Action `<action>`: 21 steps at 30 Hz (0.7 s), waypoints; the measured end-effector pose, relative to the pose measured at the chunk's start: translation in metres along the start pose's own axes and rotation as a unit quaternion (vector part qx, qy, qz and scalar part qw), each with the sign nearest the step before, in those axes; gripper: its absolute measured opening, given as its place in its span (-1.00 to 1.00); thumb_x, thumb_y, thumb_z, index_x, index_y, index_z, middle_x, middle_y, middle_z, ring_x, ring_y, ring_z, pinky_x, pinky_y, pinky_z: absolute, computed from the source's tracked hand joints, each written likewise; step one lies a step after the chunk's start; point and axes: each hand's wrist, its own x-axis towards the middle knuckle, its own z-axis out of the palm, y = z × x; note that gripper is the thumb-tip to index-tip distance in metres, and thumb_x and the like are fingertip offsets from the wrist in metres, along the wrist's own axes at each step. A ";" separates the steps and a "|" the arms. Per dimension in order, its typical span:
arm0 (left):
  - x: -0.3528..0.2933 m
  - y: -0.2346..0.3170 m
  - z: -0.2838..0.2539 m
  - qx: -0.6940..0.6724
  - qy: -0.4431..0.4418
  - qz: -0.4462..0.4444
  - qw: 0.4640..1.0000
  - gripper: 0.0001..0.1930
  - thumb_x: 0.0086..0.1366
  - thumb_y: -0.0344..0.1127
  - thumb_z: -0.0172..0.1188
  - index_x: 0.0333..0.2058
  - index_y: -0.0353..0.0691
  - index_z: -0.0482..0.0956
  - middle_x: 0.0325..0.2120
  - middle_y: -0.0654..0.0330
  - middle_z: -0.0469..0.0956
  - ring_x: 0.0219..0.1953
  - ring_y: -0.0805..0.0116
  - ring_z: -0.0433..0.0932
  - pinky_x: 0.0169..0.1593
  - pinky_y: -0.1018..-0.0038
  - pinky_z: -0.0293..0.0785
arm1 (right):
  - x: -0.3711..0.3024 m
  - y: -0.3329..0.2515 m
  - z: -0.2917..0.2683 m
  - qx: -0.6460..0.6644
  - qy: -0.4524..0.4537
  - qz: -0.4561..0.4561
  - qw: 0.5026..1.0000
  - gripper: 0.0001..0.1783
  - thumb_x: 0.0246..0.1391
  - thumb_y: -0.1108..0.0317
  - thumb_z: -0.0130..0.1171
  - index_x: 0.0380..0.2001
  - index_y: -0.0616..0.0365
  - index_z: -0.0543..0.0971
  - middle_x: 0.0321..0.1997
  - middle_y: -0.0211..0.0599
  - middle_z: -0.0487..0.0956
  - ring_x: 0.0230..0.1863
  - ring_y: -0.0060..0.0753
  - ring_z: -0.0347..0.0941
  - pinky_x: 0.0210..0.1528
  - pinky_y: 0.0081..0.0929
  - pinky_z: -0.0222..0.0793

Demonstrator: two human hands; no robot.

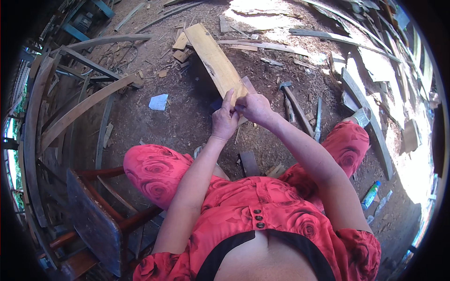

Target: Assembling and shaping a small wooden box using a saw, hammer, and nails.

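**Pale board points away from the person, angled to the left, both hands at its near end**

The wooden board is in front of the person, above the dirt floor and ahead of the gap between the spread knees. Its long axis runs on a slant: the near end sits at the hands, and the far end points forward and to the left, toward a few small wood offcuts. The broad face is turned up, with a dark streak along its left edge. Whether the board rests on something or is held clear of the ground, I cannot tell.

The left hand comes in from below, its forearm leaning up and to the right. Its index finger lies straight on the board's near end, pointing forward; the other fingers are bent under, and their grip cannot be made out. The right hand comes in from the right, its forearm slanting up and to the left, back of the hand uppermost. Its fingers are curled in narrow beside the left hand, touching it; the tips are hidden, so what they hold cannot be told.

A hammer lies to the right of the hands, head forward, handle angled back to the right.
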 end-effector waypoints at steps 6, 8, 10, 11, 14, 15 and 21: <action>0.006 -0.003 -0.003 0.016 0.046 0.046 0.998 -0.22 0.04 -0.47 0.20 0.27 0.02 0.14 -0.52 0.04 0.53 -0.46 0.05 0.57 -0.35 0.20 0.48 | 0.011 -0.020 -0.021 -0.010 -0.060 0.052 0.997 -0.81 -0.12 0.15 0.18 -0.45 -0.07 0.66 -0.46 -0.22 0.62 -0.34 -0.12 0.58 -0.24 -0.21 0.47; 0.008 -0.003 -0.005 0.018 0.023 0.030 0.999 -0.23 0.04 -0.48 0.18 0.26 0.02 0.15 -0.40 -0.05 0.57 -0.37 -0.04 0.59 -0.27 0.15 0.50 | 0.014 -0.018 -0.014 -0.034 -0.043 0.032 0.998 -0.82 -0.10 0.14 0.19 -0.43 -0.10 0.67 -0.48 -0.22 0.62 -0.38 -0.13 0.58 -0.27 -0.22 0.47; 0.005 -0.009 -0.006 -0.008 0.025 0.031 0.999 -0.24 0.04 -0.48 0.17 0.26 0.01 0.15 -0.42 -0.04 0.56 -0.39 -0.02 0.58 -0.27 0.16 0.50 | 0.012 -0.015 -0.008 -0.046 -0.029 0.028 0.998 -0.84 -0.07 0.18 0.19 -0.41 -0.09 0.67 -0.48 -0.18 0.61 -0.39 -0.11 0.56 -0.30 -0.22 0.46; 0.003 -0.011 -0.007 -0.034 0.016 0.038 0.999 -0.24 0.05 -0.48 0.17 0.26 0.00 0.15 -0.45 -0.02 0.56 -0.42 -0.01 0.58 -0.27 0.17 0.50 | 0.012 -0.014 -0.007 -0.053 -0.037 0.020 0.998 -0.84 -0.07 0.18 0.19 -0.41 -0.09 0.67 -0.48 -0.18 0.61 -0.39 -0.11 0.56 -0.30 -0.22 0.46; -0.009 -0.017 -0.006 -0.055 0.081 -0.038 0.994 -0.32 -0.02 -0.37 0.28 0.14 -0.10 0.29 -0.31 0.02 0.53 -0.16 0.02 0.50 -0.09 0.19 0.43 | 0.012 -0.011 -0.008 -0.048 -0.022 0.019 0.998 -0.83 -0.06 0.22 0.18 -0.41 0.00 0.64 -0.43 -0.16 0.61 -0.34 -0.06 0.55 -0.27 -0.21 0.44; -0.012 -0.019 -0.006 -0.031 0.143 -0.058 0.988 -0.36 -0.06 -0.30 0.35 0.06 -0.13 0.36 -0.25 0.03 0.52 -0.06 0.01 0.45 -0.02 0.19 0.40 | 0.012 -0.010 -0.008 -0.054 -0.031 0.013 0.998 -0.83 -0.06 0.22 0.18 -0.41 0.00 0.64 -0.43 -0.16 0.61 -0.34 -0.06 0.55 -0.27 -0.21 0.44; -0.017 -0.073 0.035 0.013 0.016 -0.089 0.996 -0.57 -0.13 -0.12 0.44 -0.24 -0.12 0.63 -0.32 0.14 0.54 -0.08 0.08 0.43 0.05 0.27 0.33 | 0.015 -0.017 -0.011 -0.047 -0.007 -0.021 0.999 -0.86 -0.06 0.27 0.14 -0.45 0.03 0.63 -0.44 -0.13 0.60 -0.33 -0.03 0.54 -0.26 -0.17 0.43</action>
